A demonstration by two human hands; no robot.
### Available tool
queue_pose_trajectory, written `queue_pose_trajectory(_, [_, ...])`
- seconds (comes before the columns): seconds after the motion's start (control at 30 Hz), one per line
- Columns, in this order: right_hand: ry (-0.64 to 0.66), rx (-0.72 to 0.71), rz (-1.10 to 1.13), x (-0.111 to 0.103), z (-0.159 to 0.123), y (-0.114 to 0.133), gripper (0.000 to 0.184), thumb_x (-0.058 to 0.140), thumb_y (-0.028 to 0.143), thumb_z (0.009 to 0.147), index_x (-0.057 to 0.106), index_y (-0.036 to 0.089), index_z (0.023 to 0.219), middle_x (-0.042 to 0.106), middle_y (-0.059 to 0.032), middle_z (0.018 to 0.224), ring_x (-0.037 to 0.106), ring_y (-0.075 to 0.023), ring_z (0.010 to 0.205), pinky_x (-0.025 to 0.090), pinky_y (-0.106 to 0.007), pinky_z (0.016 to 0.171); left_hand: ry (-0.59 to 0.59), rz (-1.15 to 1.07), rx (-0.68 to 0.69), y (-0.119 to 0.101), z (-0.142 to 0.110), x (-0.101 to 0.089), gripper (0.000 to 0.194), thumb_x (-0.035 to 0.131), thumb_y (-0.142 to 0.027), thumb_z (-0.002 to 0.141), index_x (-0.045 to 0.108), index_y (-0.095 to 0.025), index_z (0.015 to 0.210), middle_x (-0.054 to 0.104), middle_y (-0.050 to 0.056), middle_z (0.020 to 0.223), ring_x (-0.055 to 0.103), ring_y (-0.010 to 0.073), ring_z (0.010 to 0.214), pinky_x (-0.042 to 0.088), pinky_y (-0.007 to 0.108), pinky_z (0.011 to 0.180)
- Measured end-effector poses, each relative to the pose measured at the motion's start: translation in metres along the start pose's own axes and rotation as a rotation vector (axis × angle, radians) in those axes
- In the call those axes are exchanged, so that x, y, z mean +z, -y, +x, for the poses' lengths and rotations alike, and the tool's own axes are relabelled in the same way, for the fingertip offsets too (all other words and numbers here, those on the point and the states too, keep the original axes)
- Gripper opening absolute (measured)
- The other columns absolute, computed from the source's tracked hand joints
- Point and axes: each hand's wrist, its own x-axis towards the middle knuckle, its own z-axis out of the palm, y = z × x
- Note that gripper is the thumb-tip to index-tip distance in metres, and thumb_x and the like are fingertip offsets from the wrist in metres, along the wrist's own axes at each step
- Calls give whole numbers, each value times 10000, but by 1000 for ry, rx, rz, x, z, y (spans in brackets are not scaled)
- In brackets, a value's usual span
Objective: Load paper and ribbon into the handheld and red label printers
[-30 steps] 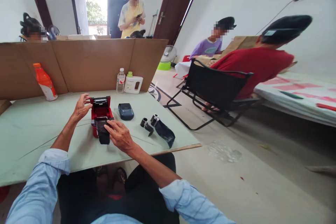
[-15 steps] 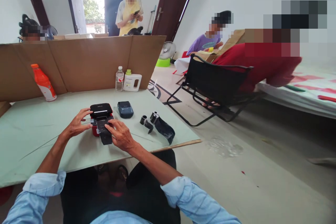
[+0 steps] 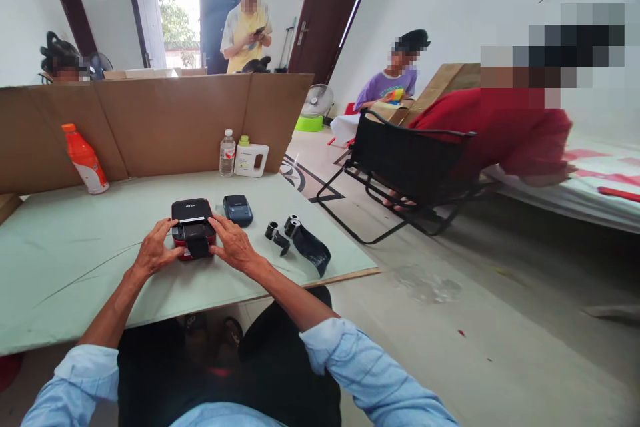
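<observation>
A small red and black printer stands on the table in front of me, its black lid tilted up. From its front hangs a short strip of black ribbon. My left hand grips the printer's left side, thumb at the front corner. On the opposite side, my right hand has its fingers along the edge and its thumb low at the front. Just behind the right hand sits a dark blue-grey portable device. To the right lie ribbon spools and a longer unrolled black ribbon.
A cardboard screen borders the pale table at the back. Before it stand an orange bottle, a water bottle and a white jug. On the right, a person in red sits in a black folding chair; other people are farther back.
My right hand has left the black ribbon strip and moved to the printer's right side. My left hand has closed in on the left side. The strip now hangs shorter at the front.
</observation>
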Motion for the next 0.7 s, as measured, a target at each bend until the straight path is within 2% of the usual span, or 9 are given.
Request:
queue_pose_trajectory(0.27, [-22, -8, 51, -1, -4, -4, 721, 842, 227, 856, 521, 162, 1499, 509, -231, 1582, 521, -341, 1465, 497, -518, 1179, 8, 74, 7, -5, 2, -1, 693, 807, -312, 739, 610, -239, 1399, 533, 160, 1583, 574, 356, 1426, 592, 494, 1065])
queue_pose_trajectory(0.43, [-9, -7, 41, -5, 0, -1, 681, 835, 215, 857, 541, 189, 1472, 509, -221, 1578, 541, -337, 1441, 509, -539, 1168, 26, 161, 5, -13, 3, -8, 647, 818, -319, 737, 640, -242, 1355, 539, 151, 1587, 604, 359, 1396, 532, 507, 1151])
queue_pose_trajectory(0.6, [18, 11, 38, -5, 2, 2, 726, 830, 223, 865, 501, 167, 1509, 497, -237, 1592, 545, -340, 1443, 492, -527, 1185, 24, 203, -15, -16, 2, -7, 665, 790, -328, 774, 604, -228, 1405, 552, 157, 1570, 595, 362, 1408, 516, 500, 1170])
queue_pose_trajectory(0.7, [40, 36, 26, -7, 5, 3, 687, 836, 210, 860, 531, 158, 1473, 552, -232, 1532, 571, -335, 1409, 509, -515, 1166, 38, 219, -10, -18, 4, -7, 674, 803, -319, 750, 608, -237, 1391, 570, 143, 1551, 615, 357, 1381, 524, 485, 1160])
